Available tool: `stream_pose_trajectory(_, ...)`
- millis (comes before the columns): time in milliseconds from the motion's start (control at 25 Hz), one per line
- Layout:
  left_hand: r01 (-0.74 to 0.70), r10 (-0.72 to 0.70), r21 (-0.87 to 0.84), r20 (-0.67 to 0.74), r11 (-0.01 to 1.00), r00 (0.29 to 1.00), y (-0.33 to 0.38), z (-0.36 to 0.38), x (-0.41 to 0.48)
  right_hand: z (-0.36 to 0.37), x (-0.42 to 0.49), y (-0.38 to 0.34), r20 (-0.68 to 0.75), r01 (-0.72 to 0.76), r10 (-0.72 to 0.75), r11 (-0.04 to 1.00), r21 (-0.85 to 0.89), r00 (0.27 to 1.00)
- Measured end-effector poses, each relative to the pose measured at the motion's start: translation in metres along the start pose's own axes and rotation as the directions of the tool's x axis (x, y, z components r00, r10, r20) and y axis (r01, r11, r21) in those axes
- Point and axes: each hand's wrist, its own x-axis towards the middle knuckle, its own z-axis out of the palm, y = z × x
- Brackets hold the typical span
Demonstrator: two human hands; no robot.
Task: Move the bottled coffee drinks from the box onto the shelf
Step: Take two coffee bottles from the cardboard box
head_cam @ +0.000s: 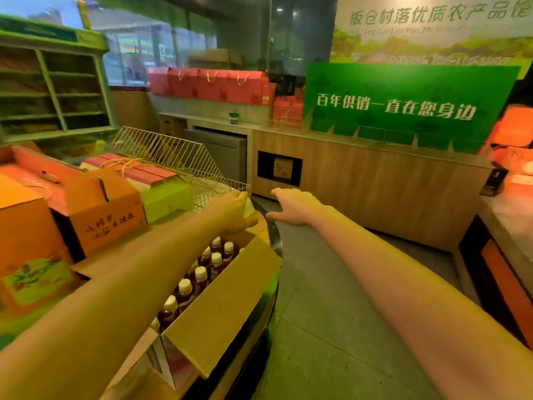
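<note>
Left hand [232, 210]: fingers hidden beyond the far flap of the cardboard box [227, 301]; grip cannot be told. Right hand [294, 206]: fingers spread, empty. Bottled coffee drinks [201, 277]: round white caps, dark bodies, partly obscured.

Left hand [234, 212] and right hand [292, 207] outstretched, apart.

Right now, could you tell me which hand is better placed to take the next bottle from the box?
Likely the left: the left hand is at the far end of the box, forearm above the bottles; the right hand is over the floor beyond it.
</note>
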Motion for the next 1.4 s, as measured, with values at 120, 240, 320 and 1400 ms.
stream_pose_trajectory(120,0.148,-0.148,0.022,0.012,0.989,0.989,-0.051,0.015,0.018,0.021,0.061,-0.026,-0.01,0.15,-0.15,0.989,0.009,0.989)
stream_pose_trajectory(240,0.298,-0.299,0.049,0.025,0.953,0.954,-0.091,0.027,0.034,0.041,0.121,-0.046,0.007,0.313,-0.313,0.95,0.017,0.95)
stream_pose_trajectory(320,0.391,-0.393,0.054,0.033,0.919,0.919,-0.112,0.037,0.044,0.054,0.158,-0.058,0.025,0.407,-0.408,0.913,0.025,0.913)
stream_pose_trajectory(1400,0.791,-0.971,-0.611,0.172,0.025,0.163,-0.225,0.281,0.034,0.307,0.27,-0.212,0.18,0.495,-0.791,0.524,0.693,0.585)
